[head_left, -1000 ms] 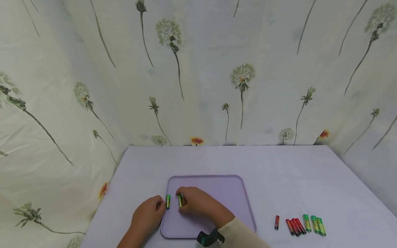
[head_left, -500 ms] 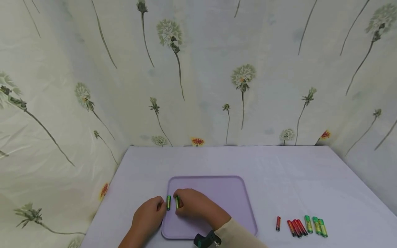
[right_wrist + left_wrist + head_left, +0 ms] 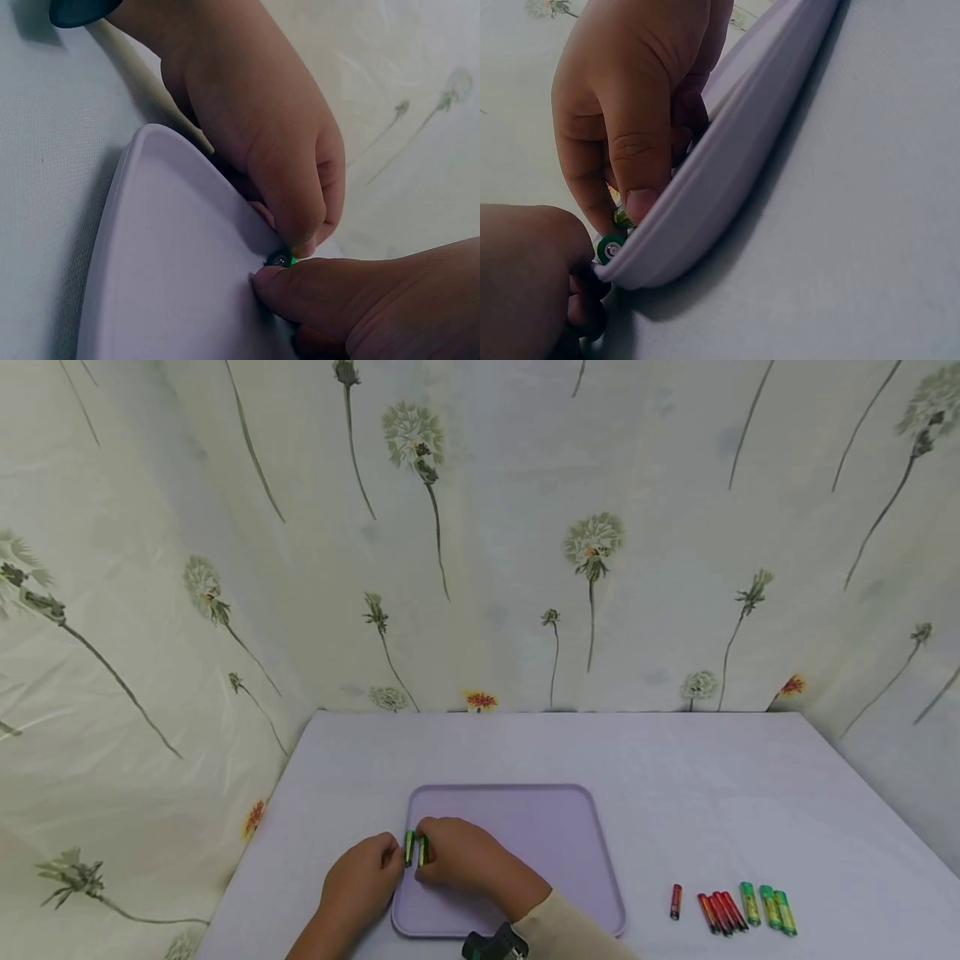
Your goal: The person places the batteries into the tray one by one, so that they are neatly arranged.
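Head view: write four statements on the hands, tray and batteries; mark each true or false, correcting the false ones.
1. The right hand pinches a green-and-gold cylindrical battery. True.
2. All five red-and-black cylindrical batteries lie in the pale purple rectangular tray. False: they lie on the pale cloth-covered table, right of the tray.
3. The left hand is beside the red-and-black batteries. False: it is at the tray's left rim.
4. Three green cylindrical batteries lie right of the red-and-black ones. True.

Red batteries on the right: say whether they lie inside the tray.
No, the red batteries lie on the table, right of the tray.
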The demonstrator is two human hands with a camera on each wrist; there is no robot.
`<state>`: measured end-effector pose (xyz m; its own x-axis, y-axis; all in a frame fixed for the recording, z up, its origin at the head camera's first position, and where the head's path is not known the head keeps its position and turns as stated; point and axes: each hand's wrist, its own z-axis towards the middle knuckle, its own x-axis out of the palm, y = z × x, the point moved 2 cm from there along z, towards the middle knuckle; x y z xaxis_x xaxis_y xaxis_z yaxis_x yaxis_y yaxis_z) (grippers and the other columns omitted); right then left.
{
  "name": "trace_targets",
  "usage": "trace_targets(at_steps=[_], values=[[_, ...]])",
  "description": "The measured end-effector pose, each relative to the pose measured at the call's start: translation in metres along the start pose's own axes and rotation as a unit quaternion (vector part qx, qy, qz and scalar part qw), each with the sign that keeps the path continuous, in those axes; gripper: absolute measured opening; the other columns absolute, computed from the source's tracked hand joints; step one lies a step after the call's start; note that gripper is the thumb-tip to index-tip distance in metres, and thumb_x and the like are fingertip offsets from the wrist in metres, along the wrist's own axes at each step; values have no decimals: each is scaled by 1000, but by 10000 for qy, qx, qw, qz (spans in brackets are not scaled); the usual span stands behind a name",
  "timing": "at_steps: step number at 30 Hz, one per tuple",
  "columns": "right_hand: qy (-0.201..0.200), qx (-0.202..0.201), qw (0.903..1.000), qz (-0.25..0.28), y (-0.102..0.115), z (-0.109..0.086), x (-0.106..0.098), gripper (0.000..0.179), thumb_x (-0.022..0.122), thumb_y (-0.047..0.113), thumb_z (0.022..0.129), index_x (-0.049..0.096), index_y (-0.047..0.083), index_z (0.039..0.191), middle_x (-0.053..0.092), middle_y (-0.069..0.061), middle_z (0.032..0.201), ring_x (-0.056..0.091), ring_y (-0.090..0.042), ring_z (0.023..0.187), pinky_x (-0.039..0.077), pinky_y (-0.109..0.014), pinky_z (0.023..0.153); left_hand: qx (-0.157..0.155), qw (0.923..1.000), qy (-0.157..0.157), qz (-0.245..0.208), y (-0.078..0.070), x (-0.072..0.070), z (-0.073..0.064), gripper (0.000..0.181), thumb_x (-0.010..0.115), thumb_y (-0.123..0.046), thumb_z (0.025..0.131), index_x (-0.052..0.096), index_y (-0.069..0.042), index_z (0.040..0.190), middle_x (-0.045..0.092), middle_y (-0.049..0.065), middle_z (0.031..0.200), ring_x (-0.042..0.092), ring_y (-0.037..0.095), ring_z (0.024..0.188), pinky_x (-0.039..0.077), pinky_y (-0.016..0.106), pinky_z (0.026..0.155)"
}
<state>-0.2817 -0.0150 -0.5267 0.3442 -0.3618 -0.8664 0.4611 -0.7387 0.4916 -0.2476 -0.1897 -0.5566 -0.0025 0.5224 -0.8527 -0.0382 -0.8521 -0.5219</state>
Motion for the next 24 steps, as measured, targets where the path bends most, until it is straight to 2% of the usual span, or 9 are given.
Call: trace_targets(at_steps=[10, 24], values=[[-162, 144, 9997, 107, -4, 0, 1, 34, 86, 28, 86, 65, 18, 110, 57, 13, 81, 54, -5, 74, 45, -26, 69, -64, 9999, 23, -82, -2, 0, -2, 20, 64, -30, 99, 61, -25, 80, 52, -8, 66, 46, 11, 60, 34, 31, 55], [-386, 4, 9992, -81, 1, 4, 6, 31, 87, 34, 86, 62, 23, 102, 56, 15, 81, 52, -3, 73, 44, -26, 66, -22, 10000, -47, -45, -2, -1, -1, 20, 64, -30, 98, 60, -26, 79, 51, -9, 66, 46, 11, 59, 35, 31, 56]])
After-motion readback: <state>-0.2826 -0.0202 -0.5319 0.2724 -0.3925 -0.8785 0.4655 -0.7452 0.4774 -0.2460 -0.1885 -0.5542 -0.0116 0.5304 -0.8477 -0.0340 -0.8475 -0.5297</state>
